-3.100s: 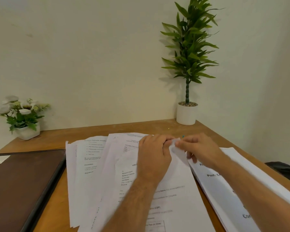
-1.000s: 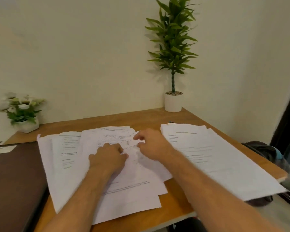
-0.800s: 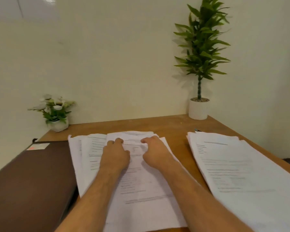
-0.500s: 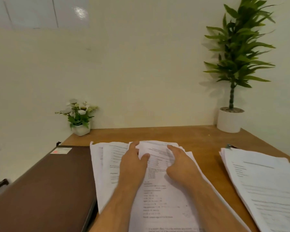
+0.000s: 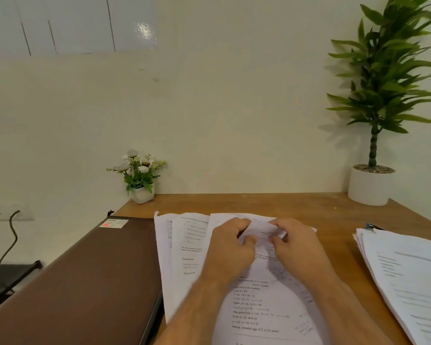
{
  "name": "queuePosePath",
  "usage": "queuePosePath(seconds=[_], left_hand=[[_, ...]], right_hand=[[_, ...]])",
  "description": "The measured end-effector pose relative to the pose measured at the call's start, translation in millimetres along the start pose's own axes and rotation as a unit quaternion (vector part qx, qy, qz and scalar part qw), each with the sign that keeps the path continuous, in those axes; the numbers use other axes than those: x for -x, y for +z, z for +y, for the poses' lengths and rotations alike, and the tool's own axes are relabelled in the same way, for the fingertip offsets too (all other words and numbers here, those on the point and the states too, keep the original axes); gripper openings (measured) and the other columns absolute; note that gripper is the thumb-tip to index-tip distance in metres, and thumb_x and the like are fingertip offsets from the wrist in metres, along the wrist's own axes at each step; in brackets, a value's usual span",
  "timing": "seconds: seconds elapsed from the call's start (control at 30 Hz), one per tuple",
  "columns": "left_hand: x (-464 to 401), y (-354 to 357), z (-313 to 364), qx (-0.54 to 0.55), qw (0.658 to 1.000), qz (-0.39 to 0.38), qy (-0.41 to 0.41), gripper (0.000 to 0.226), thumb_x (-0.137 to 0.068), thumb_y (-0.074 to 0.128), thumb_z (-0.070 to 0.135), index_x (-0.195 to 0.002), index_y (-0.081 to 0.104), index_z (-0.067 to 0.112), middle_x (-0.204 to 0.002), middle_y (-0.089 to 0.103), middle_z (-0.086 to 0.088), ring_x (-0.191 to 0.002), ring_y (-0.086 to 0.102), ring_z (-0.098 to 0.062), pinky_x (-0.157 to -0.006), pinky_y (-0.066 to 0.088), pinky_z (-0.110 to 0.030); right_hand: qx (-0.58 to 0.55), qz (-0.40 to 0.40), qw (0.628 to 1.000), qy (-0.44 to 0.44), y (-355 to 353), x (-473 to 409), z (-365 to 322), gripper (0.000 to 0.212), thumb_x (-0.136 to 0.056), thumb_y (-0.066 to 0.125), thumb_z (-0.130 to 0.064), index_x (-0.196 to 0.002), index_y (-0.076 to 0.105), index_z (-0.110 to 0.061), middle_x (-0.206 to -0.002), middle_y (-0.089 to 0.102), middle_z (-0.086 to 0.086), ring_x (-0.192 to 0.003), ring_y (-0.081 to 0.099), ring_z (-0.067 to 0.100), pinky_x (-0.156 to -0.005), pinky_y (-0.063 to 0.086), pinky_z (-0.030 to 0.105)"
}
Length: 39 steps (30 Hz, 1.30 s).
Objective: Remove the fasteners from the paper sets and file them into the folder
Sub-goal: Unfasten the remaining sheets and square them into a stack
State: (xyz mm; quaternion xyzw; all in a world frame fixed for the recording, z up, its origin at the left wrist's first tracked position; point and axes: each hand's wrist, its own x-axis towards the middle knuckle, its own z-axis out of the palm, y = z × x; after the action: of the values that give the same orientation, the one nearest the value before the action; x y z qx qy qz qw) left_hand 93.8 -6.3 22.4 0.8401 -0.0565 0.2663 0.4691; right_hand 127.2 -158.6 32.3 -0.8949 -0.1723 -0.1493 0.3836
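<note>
Both the left hand (image 5: 230,247) and right hand (image 5: 294,247) pinch the top edge of the paper set (image 5: 261,302) at the desk's (image 5: 296,207) 6 o'clock. Tugging the hidden fastener too hard could tear the sheets. The folder (image 5: 85,282) lies closed at 9 o'clock.

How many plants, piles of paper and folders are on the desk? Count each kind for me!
Potted plants: 2, the small flower pot and the tall leafy plant.
Piles of paper: 2, the middle pile under both hands and the right pile.
Folders: 1, the brown folder.
Total: 5
</note>
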Motion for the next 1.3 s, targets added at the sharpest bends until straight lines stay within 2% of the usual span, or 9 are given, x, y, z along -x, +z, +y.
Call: queuePosePath(seconds=[0.07, 0.13, 0.27, 0.4, 0.5, 0.87, 0.97, 1.07, 1.3], left_hand=[[3, -9, 8, 0.107, 0.994, 0.013, -0.013, 0.031, -0.098, 0.059, 0.016, -0.07, 0.072, 0.02, -0.064, 0.063, 0.006, -0.06, 0.055, -0.011, -0.059, 0.044, -0.022], [0, -18, 8, 0.171, 0.98, 0.063, -0.082, 0.035, -0.102, 0.055, 0.023, -0.077, 0.079, 0.019, -0.069, 0.072, 0.004, -0.067, 0.065, -0.011, -0.063, 0.049, -0.019], [-13, -20, -16, -0.036, 0.985, 0.078, -0.149, 0.018, -0.096, 0.065, 0.029, -0.112, 0.074, 0.026, -0.107, 0.073, 0.012, -0.102, 0.065, -0.007, -0.089, 0.048, -0.023], [-15, -10, -25, -0.133, 0.976, 0.05, -0.167, 0.049, -0.088, 0.075, 0.03, -0.135, 0.06, 0.024, -0.137, 0.061, 0.0, -0.129, 0.052, -0.021, -0.109, 0.04, -0.036], [-15, -5, -27, -0.153, 0.969, 0.055, -0.186, 0.069, -0.083, 0.081, 0.026, -0.144, 0.051, 0.021, -0.144, 0.054, -0.004, -0.134, 0.047, -0.025, -0.111, 0.038, -0.04], [-12, -13, -13, 0.023, 0.974, 0.147, -0.173, 0.071, -0.08, 0.081, 0.006, -0.14, 0.05, 0.028, -0.123, 0.054, 0.009, -0.105, 0.057, -0.015, -0.084, 0.045, -0.026], [-11, -14, -15, 0.066, 0.969, 0.15, -0.183, 0.058, -0.087, 0.074, 0.008, -0.136, 0.052, 0.031, -0.116, 0.065, 0.004, -0.089, 0.065, -0.009, -0.068, 0.05, -0.021], [-12, -14, -15, 0.053, 0.964, 0.178, -0.191, 0.043, -0.092, 0.069, 0.01, -0.127, 0.059, 0.032, -0.124, 0.068, -0.001, -0.093, 0.068, -0.013, -0.077, 0.059, -0.034], [-14, -22, -10, 0.08, 0.958, 0.204, -0.185, 0.017, -0.099, 0.062, 0.021, -0.115, 0.062, 0.024, -0.1, 0.07, 0.004, -0.072, 0.063, -0.003, -0.051, 0.044, -0.017]], right_hand=[[0.01, -0.019, 1.0, -0.014, -4, 1, -7, 0.028, -0.089, 0.062, -0.005, -0.081, 0.064, -0.031, -0.094, 0.064, -0.013, -0.081, 0.058, 0.004, -0.065, 0.045, 0.016], [-0.003, -0.089, 0.996, 0.006, -7, 6, -16, 0.032, -0.078, 0.06, 0.006, -0.073, 0.069, -0.024, -0.086, 0.066, -0.013, -0.08, 0.061, 0.006, -0.066, 0.054, 0.022], [0.066, -0.205, 0.976, 0.016, -9, 17, -20, 0.028, -0.059, 0.052, -0.004, -0.071, 0.07, -0.022, -0.075, 0.07, -0.015, -0.084, 0.062, 0.005, -0.101, 0.049, 0.044], [0.067, -0.223, 0.971, 0.045, -11, 21, -17, 0.023, -0.068, 0.054, -0.002, -0.074, 0.073, -0.014, -0.075, 0.072, -0.005, -0.078, 0.066, 0.012, -0.073, 0.061, 0.037], [0.061, -0.22, 0.972, 0.048, -13, 21, -15, 0.026, -0.069, 0.053, -0.001, -0.076, 0.073, -0.015, -0.076, 0.072, -0.006, -0.078, 0.067, 0.011, -0.071, 0.062, 0.037], [0.042, -0.226, 0.971, 0.07, -13, 22, -11, 0.025, -0.071, 0.057, 0.002, -0.077, 0.073, -0.016, -0.076, 0.071, -0.008, -0.082, 0.066, 0.01, -0.067, 0.058, 0.028], [0.03, -0.215, 0.974, 0.058, -14, 22, -11, 0.029, -0.073, 0.053, 0.004, -0.078, 0.074, -0.016, -0.077, 0.071, -0.01, -0.08, 0.067, 0.009, -0.065, 0.059, 0.026], [0.023, -0.203, 0.977, 0.053, -16, 22, -8, 0.031, -0.07, 0.052, 0.004, -0.077, 0.073, -0.017, -0.077, 0.071, -0.011, -0.08, 0.067, 0.009, -0.067, 0.061, 0.031], [0.006, -0.167, 0.985, 0.035, -17, 20, -5, 0.03, -0.068, 0.058, 0.001, -0.081, 0.067, -0.025, -0.083, 0.07, -0.01, -0.079, 0.065, 0.011, -0.061, 0.056, 0.028]])
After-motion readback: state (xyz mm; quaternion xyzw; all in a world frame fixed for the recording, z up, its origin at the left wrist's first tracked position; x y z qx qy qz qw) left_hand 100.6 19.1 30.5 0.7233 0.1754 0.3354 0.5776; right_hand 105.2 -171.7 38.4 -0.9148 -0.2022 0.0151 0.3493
